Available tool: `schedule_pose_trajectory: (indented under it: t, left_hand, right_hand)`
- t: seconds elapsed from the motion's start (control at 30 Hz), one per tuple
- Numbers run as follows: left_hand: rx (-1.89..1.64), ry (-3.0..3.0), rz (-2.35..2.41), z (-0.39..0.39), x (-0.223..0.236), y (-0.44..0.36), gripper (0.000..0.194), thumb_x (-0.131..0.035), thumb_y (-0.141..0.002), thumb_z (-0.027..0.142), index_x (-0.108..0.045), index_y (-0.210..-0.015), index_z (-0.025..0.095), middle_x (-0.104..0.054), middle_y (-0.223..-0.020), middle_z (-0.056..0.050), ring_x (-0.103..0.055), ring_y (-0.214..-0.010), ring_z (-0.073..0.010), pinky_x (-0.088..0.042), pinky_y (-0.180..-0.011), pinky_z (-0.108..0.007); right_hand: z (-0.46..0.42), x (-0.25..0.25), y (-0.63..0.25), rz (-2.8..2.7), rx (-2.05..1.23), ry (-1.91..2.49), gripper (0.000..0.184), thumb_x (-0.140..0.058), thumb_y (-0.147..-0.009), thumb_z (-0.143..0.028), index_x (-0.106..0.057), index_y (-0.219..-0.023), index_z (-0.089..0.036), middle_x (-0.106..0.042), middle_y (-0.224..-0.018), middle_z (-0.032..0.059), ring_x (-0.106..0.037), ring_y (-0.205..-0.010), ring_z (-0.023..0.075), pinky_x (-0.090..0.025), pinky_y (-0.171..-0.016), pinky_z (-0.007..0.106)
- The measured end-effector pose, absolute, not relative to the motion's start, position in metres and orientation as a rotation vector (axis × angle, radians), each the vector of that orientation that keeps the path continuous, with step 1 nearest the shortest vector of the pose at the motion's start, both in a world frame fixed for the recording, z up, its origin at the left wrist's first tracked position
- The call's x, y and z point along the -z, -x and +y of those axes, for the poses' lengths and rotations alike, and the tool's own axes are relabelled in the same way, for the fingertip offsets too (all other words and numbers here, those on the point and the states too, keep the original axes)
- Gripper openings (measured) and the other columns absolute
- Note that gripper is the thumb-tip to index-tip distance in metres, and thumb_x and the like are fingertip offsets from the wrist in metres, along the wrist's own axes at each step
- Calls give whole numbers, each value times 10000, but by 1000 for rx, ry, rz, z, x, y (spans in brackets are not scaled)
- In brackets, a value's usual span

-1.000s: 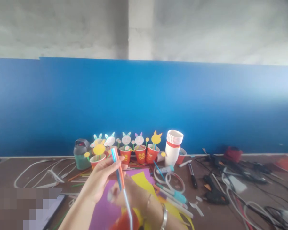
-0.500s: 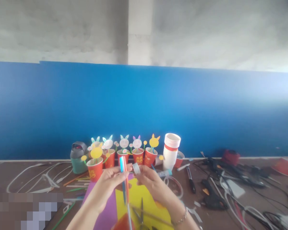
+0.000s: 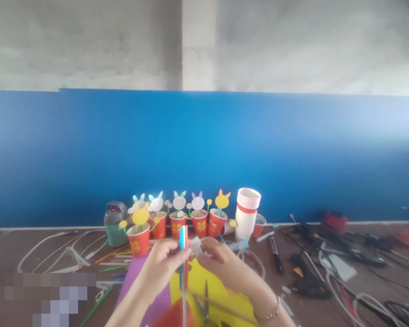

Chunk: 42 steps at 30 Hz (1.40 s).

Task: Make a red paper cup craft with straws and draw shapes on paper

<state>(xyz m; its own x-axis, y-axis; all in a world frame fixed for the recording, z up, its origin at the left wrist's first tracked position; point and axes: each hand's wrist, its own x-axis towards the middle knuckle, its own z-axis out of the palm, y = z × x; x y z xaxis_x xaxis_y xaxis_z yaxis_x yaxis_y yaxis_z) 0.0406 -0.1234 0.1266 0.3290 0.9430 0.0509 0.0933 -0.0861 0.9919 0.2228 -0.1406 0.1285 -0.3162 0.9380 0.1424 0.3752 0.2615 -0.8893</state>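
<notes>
the near left part of the worktop (image 3: pixel 3 254) was lost under blocky squares. farther back, white cables (image 3: pixel 77 259) lay looped, and a green bottle (image 3: pixel 116 231) stood by the back edge. red cups (image 3: pixel 138 243) with paper animal heads lined that edge; at the left end, a yellow head partly masked the ones behind.

over the worktop's near middle, the left hand (image 3: pixel 163 262) pinched upright strips (image 3: pixel 184 236), blue, white and orange, between thumb and fingers. whether they were straws was hard to tell; a pale one ran down past the bottom of view. just to the right, the right hand (image 3: pixel 225 265) pinched a small white piece (image 3: pixel 197 248), its markings too blurred to read. below, a red object (image 3: pixel 177 315) and scissors (image 3: pixel 206 302) were cut off.

toward the right edge came stacked white cups (image 3: pixel 245 222), a marker (image 3: pixel 276 259), a glue gun (image 3: pixel 311 287) and wires too tangled to trace.

the worktop was dark brown, with purple paper (image 3: pixel 132 284) and yellow paper (image 3: pixel 197 272) lying beneath the hands. a blue panel (image 3: pixel 204 145) ran along its back edge, before a grey wall (image 3: pixel 88 45) with a paler pillar (image 3: pixel 199 63).
</notes>
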Motion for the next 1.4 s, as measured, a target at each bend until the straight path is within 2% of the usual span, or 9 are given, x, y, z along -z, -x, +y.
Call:
schedule_pose_trajectory:
  t: [0.13, 0.33, 0.57, 0.73, 0.87, 0.97, 1.07, 1.23, 1.4]
  left_hand:
    - [-964, -1507, 994, -121, -121, -45, 384, -659, -761, 454, -754, -945, 131, -716, -761, -64, -618, -685, -202, -457, -623, -264]
    - [-962, -1453, 1037, -118, -114, -51, 370, -671, -741, 411, -743, -981, 138, -735, -829, -63, -636, -780, -221, -460, -645, -261]
    - [-948, -1190, 946, -127, -119, -63, 412, -710, -706, 387, -703, -1010, 108, -732, -804, -87, -660, -698, -192, -499, -659, -284]
    - [-705, -1001, 859, -151, -85, -83, 494, -785, -617, 443, -693, -967, 106, -724, -728, -85, -650, -579, -174, -468, -591, -272]
    - [-793, -1009, 818, -160, -56, -76, 441, -788, -614, 461, -710, -877, 115, -717, -692, -64, -658, -649, -193, -470, -700, -297]
    - [-871, -1154, 837, -158, -50, -67, 348, -745, -688, 445, -727, -843, 134, -732, -730, -54, -666, -783, -217, -447, -822, -302]
    - [-872, -1074, 824, -156, -48, -65, 296, -729, -726, 405, -718, -855, 139, -724, -731, -44, -660, -783, -206, -463, -793, -294]
    - [-933, -675, 705, -156, -45, -71, 233, -731, -730, 266, -643, -898, 131, -663, -678, -19, -641, -647, -152, -493, -667, -267]
    - [-920, -917, 846, -158, -55, -68, 211, -616, -801, 342, -546, -899, 169, -549, -633, 37, -549, -528, -105, -417, -509, -217]
  right_hand:
    - [-138, -119, -226, -1856, -1082, 1118, 244, -457, -885, -322, -667, -857, -201, -615, -915, 32, -581, -805, 161, -485, -631, 229]
    - [-139, -115, -235, -1922, -1159, 1168, 136, -535, -807, -208, -648, -882, -209, -611, -739, -18, -550, -642, 121, -448, -567, 212]
    - [-133, -89, -236, -1688, -1252, 1339, 281, -617, -783, -456, -672, -866, -194, -625, -625, 6, -522, -490, 117, -380, -432, 217]
    - [-146, -52, -230, -1520, -1099, 1278, 454, -502, -803, -602, -648, -899, -183, -621, -734, 33, -592, -673, 169, -493, -609, 278]
    - [-166, -24, -232, -1426, -1065, 1285, 535, -367, -851, -635, -633, -1002, -196, -650, -878, 76, -635, -832, 234, -535, -707, 357]
    - [-174, 1, -236, -1420, -1006, 1312, 502, -485, -802, -618, -639, -1079, -229, -638, -1122, 94, -558, -1125, 297, -473, -936, 426]
    - [-175, 19, -236, -1509, -855, 1357, 577, -528, -789, -609, -582, -1214, -222, -537, -1327, 110, -378, -1320, 327, -341, -1075, 479]
    - [-177, 6, -232, -1652, -589, 1237, 393, -464, -894, -500, -618, -1138, -233, -582, -1228, 116, -462, -1242, 301, -374, -1062, 462]
    - [-180, -12, -234, -1714, -478, 1104, 336, -425, -944, -387, -610, -1179, -233, -578, -1197, 90, -498, -1195, 240, -415, -1035, 365]
